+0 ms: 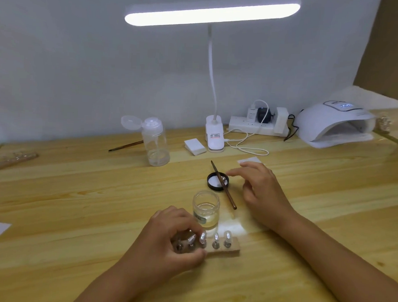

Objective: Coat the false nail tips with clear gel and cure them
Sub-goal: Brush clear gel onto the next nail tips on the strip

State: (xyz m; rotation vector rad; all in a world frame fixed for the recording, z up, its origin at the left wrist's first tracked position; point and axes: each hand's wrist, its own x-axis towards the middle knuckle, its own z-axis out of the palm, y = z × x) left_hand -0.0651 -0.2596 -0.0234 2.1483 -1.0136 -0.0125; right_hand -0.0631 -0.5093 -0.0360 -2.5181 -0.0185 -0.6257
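A small wooden block (231,249) holds several false nail tips (216,238) on metal stands, near the table's front. My left hand (171,238) grips the block's left end, thumb in front and fingers behind. Just behind the block stands an open glass jar of clear gel (206,208). Its black lid (215,182) lies further back with a thin brown brush (224,186) resting across it. My right hand (260,194) hovers right of the lid and brush, fingers relaxed and holding nothing. The white curing lamp (331,124) sits at the back right.
A clear pump bottle (155,142) with its cap flipped open, a second brush (125,146), a white pad stack (194,146), the desk lamp's clip base (214,137) and a power strip (256,126) line the back. Another nail holder (13,158) lies far left.
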